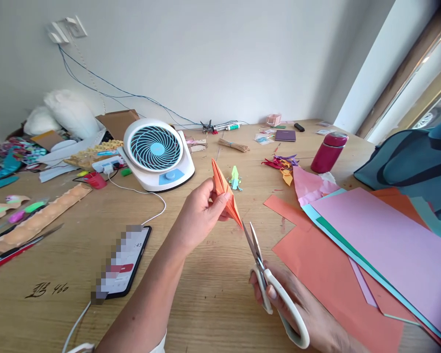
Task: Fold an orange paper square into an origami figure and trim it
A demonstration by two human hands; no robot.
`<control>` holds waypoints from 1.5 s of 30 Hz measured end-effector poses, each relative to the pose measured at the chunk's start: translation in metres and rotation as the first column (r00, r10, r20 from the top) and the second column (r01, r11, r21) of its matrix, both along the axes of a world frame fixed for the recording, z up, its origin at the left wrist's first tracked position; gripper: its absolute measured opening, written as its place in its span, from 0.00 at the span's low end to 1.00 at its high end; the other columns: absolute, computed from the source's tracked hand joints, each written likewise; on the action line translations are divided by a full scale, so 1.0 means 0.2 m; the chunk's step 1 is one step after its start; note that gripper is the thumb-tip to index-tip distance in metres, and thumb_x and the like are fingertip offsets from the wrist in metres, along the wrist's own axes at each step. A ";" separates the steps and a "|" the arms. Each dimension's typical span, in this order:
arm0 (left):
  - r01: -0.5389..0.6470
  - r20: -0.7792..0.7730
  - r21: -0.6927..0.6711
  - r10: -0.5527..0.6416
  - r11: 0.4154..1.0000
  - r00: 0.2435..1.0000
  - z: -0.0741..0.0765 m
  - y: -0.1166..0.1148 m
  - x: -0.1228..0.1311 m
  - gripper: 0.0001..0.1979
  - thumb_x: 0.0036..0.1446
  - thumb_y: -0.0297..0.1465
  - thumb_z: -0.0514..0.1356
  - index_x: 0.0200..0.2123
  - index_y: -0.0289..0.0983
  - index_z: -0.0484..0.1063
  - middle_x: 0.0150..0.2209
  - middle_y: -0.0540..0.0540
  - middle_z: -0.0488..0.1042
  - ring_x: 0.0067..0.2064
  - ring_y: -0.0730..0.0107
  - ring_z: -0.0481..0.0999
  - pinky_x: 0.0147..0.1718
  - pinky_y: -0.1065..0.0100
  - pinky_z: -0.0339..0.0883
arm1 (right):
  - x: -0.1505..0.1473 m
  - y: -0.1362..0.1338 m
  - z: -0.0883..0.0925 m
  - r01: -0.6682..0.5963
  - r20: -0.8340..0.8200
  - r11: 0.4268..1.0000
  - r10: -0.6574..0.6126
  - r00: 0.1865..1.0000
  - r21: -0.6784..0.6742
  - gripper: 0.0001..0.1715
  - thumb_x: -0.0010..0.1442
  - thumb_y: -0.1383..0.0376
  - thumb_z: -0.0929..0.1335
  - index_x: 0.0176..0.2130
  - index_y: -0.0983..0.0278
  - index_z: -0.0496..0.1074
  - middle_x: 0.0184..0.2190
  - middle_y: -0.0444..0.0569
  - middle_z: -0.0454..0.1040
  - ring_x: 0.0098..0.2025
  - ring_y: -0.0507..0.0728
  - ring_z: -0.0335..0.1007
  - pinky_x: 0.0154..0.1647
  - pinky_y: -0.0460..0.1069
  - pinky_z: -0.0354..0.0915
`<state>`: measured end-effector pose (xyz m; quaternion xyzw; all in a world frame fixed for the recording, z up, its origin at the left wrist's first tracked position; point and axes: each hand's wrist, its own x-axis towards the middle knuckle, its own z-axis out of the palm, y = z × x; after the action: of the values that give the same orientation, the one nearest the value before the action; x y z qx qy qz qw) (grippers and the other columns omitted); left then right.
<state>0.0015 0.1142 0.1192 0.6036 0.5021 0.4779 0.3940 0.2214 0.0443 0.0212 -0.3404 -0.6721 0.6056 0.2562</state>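
Note:
Pinched in my left hand is a folded piece of orange paper, narrow and pointed at both ends. My right hand grips white-handled scissors. The blades are parted, and their tips come close to the paper's lower point; whether they touch I cannot tell. Behind the folded paper, a small green and blue paper figure stands on the table. Sheets of orange paper lie beside my right hand.
A white fan stands at the back left, near a phone on a cable. To the right are stacked coloured sheets, a magenta bottle and a blue bag. Colourful paper scraps lie behind the sheets.

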 end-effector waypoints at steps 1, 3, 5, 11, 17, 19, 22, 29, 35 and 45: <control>0.004 -0.008 -0.013 -0.004 1.000 1.000 0.00 -0.01 0.00 0.11 0.58 0.39 0.62 0.37 0.38 0.68 0.32 0.50 0.73 0.30 0.68 0.80 0.29 0.67 0.80 | 0.00 0.00 0.00 -0.002 0.004 1.000 0.002 1.000 0.004 0.29 0.67 0.41 0.59 0.41 0.63 0.68 0.33 0.48 0.67 0.32 0.54 0.59 0.37 0.50 0.61; 0.016 -0.008 -0.034 -0.017 0.999 1.000 0.00 -0.02 0.01 0.11 0.58 0.39 0.62 0.37 0.38 0.69 0.32 0.49 0.75 0.31 0.65 0.81 0.29 0.66 0.80 | 0.00 0.00 0.01 -0.007 0.001 1.000 0.007 1.000 0.008 0.29 0.66 0.42 0.59 0.42 0.63 0.68 0.33 0.47 0.66 0.33 0.54 0.59 0.36 0.49 0.61; 0.024 0.007 -0.038 -0.024 0.999 1.000 0.00 -0.02 0.01 0.11 0.58 0.40 0.62 0.37 0.39 0.69 0.32 0.48 0.76 0.31 0.63 0.81 0.29 0.65 0.80 | 0.01 0.00 0.00 -0.006 -0.001 1.000 0.006 1.000 0.011 0.28 0.66 0.42 0.60 0.42 0.63 0.68 0.33 0.47 0.66 0.34 0.54 0.59 0.35 0.49 0.61; 0.003 0.008 -0.014 -0.003 1.000 1.000 0.00 -0.02 0.02 0.10 0.58 0.39 0.63 0.37 0.39 0.69 0.33 0.46 0.77 0.29 0.63 0.81 0.28 0.64 0.80 | 0.03 -0.01 -0.04 0.022 -0.026 1.000 -0.022 0.999 -0.003 0.26 0.66 0.43 0.61 0.40 0.62 0.68 0.33 0.47 0.67 0.35 0.55 0.61 0.34 0.48 0.61; 0.008 0.019 0.005 -0.008 1.000 1.000 -0.01 -0.02 0.02 0.10 0.58 0.39 0.63 0.37 0.40 0.70 0.33 0.49 0.76 0.28 0.64 0.81 0.27 0.64 0.80 | 0.03 0.02 -0.06 0.032 -0.014 0.998 -0.032 0.999 0.050 0.28 0.65 0.41 0.62 0.36 0.63 0.67 0.33 0.47 0.67 0.34 0.54 0.61 0.30 0.47 0.56; -0.003 0.026 0.014 0.002 1.000 1.000 -0.01 -0.02 0.03 0.10 0.58 0.39 0.63 0.37 0.40 0.70 0.34 0.48 0.77 0.28 0.65 0.81 0.27 0.65 0.80 | 0.03 0.02 -0.06 0.034 -0.008 0.998 -0.033 0.999 0.056 0.29 0.64 0.40 0.61 0.35 0.63 0.67 0.32 0.47 0.67 0.32 0.54 0.60 0.28 0.46 0.54; -0.011 0.041 0.010 0.011 1.000 0.999 -0.02 -0.02 0.03 0.11 0.57 0.40 0.64 0.38 0.39 0.70 0.36 0.47 0.77 0.29 0.65 0.81 0.27 0.66 0.79 | 0.03 0.03 -0.05 0.045 -0.010 0.996 -0.045 0.999 0.072 0.28 0.64 0.41 0.62 0.33 0.63 0.66 0.32 0.46 0.67 0.32 0.53 0.59 0.29 0.46 0.54; -0.003 0.027 0.020 0.002 1.000 1.000 -0.01 -0.02 0.03 0.10 0.58 0.39 0.63 0.37 0.39 0.70 0.36 0.48 0.77 0.28 0.66 0.81 0.27 0.65 0.80 | 0.03 0.02 -0.06 0.063 -0.001 0.997 -0.063 0.998 0.053 0.25 0.65 0.43 0.63 0.35 0.63 0.68 0.30 0.44 0.66 0.31 0.52 0.57 0.28 0.46 0.54; -0.015 0.049 0.008 0.015 1.000 0.999 0.00 -0.02 0.03 0.10 0.57 0.39 0.65 0.36 0.39 0.71 0.35 0.48 0.78 0.28 0.66 0.80 0.27 0.66 0.79 | 0.04 0.02 -0.07 0.075 0.006 0.997 -0.076 0.997 0.016 0.25 0.64 0.43 0.64 0.36 0.63 0.68 0.28 0.43 0.64 0.28 0.51 0.54 0.26 0.46 0.52; 0.005 0.038 0.028 -0.006 1.000 0.999 -0.01 -0.02 0.03 0.10 0.57 0.38 0.63 0.38 0.40 0.71 0.35 0.48 0.77 0.29 0.65 0.81 0.28 0.65 0.80 | 0.04 0.02 -0.07 0.082 -0.022 0.997 -0.082 0.996 0.012 0.25 0.62 0.43 0.66 0.36 0.63 0.68 0.28 0.43 0.64 0.28 0.50 0.54 0.25 0.46 0.51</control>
<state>0.0068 0.1095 0.1179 0.6012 0.4859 0.4952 0.3965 0.2288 0.0493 0.0067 -0.3596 -0.6586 0.5940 0.2900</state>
